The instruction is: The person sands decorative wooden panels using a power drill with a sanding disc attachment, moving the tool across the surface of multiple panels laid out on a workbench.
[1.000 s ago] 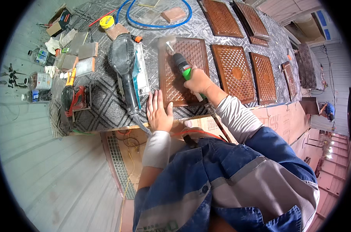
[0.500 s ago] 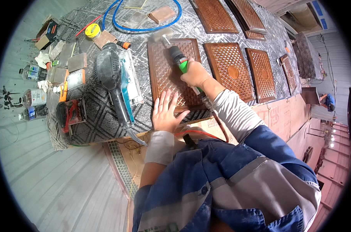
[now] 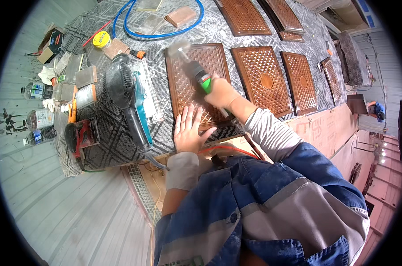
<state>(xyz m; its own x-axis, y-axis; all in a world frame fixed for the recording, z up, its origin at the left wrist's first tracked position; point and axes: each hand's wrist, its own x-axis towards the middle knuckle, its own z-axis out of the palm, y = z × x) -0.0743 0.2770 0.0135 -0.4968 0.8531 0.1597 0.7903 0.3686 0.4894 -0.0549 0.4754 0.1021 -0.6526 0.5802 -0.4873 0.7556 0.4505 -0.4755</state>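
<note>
A brown carved wooden panel point(image 3: 215, 56) with a raised lattice pattern lies flat in front of me on the patterned cloth. My left hand point(image 3: 190, 131) rests on its lower left part, palm down, fingers spread. My right hand point(image 3: 220, 94) is wrapped round a green and black rotary tool point(image 3: 194, 71). The tool slants up and left over the panel. Its whitish round head point(image 3: 179, 47) is blurred, near the panel's top left corner; I cannot tell whether it touches the wood. A hose runs from the tool's rear end toward my waist.
Left of the panel lies a large sander point(image 3: 129, 95); beyond it, a small red and black sander point(image 3: 82, 136). A blue hose point(image 3: 161, 34) loops at the far side. Similar panels point(image 3: 263, 80) lie to the right. Sanding blocks, a yellow-lidded tub point(image 3: 101, 39) and bottles point(image 3: 37, 91) stand leftward.
The view has shifted slightly. My right hand and the tool have moved a little to the left and the tool's head is more blurred. My left hand stays flat on the panel.
</note>
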